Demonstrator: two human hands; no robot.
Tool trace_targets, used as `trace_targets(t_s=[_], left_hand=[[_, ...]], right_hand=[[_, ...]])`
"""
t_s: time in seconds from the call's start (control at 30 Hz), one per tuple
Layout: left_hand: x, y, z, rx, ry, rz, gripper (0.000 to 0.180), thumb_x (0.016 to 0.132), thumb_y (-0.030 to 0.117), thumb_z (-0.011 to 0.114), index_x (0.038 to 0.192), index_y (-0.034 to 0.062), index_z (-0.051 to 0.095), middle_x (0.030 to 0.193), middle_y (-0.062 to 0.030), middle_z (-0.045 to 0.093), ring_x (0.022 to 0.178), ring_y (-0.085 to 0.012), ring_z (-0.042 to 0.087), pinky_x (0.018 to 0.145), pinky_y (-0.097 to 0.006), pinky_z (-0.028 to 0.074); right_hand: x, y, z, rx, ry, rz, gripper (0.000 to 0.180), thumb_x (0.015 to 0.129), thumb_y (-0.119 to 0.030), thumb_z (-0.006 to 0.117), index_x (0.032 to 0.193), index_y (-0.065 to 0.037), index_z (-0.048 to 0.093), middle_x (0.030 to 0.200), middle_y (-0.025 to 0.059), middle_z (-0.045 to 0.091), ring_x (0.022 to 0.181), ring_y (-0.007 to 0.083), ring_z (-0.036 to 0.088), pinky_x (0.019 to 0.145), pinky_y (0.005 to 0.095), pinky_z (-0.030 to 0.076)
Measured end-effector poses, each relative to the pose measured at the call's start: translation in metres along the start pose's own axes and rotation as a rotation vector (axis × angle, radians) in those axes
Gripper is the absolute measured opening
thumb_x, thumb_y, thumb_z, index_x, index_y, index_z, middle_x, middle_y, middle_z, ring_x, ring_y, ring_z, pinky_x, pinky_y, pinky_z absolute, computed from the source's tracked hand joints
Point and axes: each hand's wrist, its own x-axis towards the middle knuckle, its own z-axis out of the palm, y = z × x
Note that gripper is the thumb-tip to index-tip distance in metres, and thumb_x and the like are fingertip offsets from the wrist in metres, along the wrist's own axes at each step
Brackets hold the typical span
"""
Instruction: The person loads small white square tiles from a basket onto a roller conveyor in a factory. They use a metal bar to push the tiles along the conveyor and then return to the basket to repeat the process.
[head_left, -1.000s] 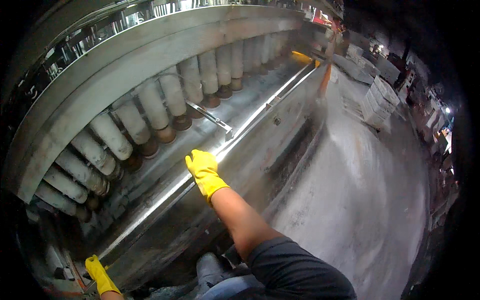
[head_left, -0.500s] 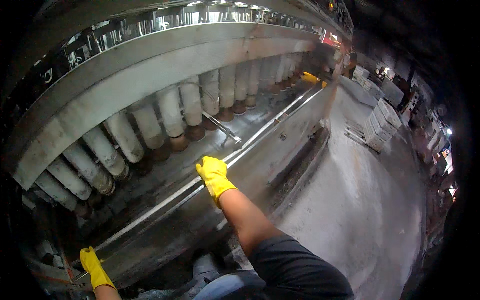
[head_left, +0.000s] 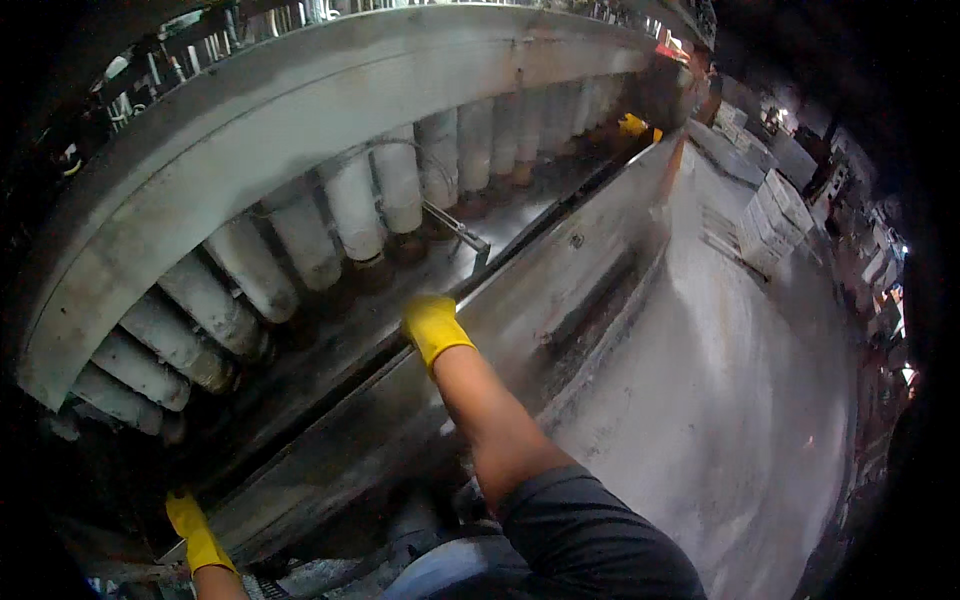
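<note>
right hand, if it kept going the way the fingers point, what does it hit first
The right hand rests on the metal rail, pointing up and left. It would probably first meet the wet tray floor, then the row of grey cylinders; depth is unclear.

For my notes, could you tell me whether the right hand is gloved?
Gloved: a yellow glove covers the right hand, resting on the trough rim.

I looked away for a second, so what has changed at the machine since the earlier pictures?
Little. The right hand stays flat on the long metal rail, and the left hand stays low on the machine's edge. Neither took hold of nor let go of anything. The row of pale cylinders is unchanged.
</note>
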Motion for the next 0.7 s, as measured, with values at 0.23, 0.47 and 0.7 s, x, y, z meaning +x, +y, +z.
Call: trace_targets(t_s=[0.23,0.47,0.7], left_hand=[[0.041,-0.001,0.018,0.074,-0.006,0.136,0.043,0.097,0.037,0.059,0.117,-0.0006,0.067,0.118,-0.0232,0.068,0.110,-0.0403,0.064,0.094,-0.046,0.050],[0.033,0.019,0.017,-0.065,0.045,0.056,0.042,0.096,0.037,0.060,0.113,0.0001,0.069,0.114,-0.0220,0.070,0.106,-0.0396,0.066,0.090,-0.047,0.051],[0.098,-0.044,0.071,-0.266,-0.056,0.027,0.040,0.097,0.036,0.058,0.117,0.0023,0.066,0.118,-0.0208,0.067,0.102,-0.0358,0.066,0.085,-0.045,0.053]], right_hand=[[0.018,-0.001,0.000,0.118,0.023,0.068,0.030,0.092,-0.028,0.057,0.112,-0.016,0.077,0.119,0.0107,0.073,0.113,0.0304,0.068,0.089,0.0437,0.053],[0.034,-0.003,0.004,0.133,0.129,0.054,0.029,0.092,-0.027,0.056,0.109,-0.016,0.077,0.116,0.0128,0.073,0.112,0.0314,0.068,0.089,0.0430,0.053],[0.046,-0.002,0.010,0.242,0.236,0.093,0.029,0.091,-0.030,0.059,0.106,-0.014,0.077,0.115,0.0145,0.073,0.111,0.0343,0.068,0.091,0.0454,0.053]])
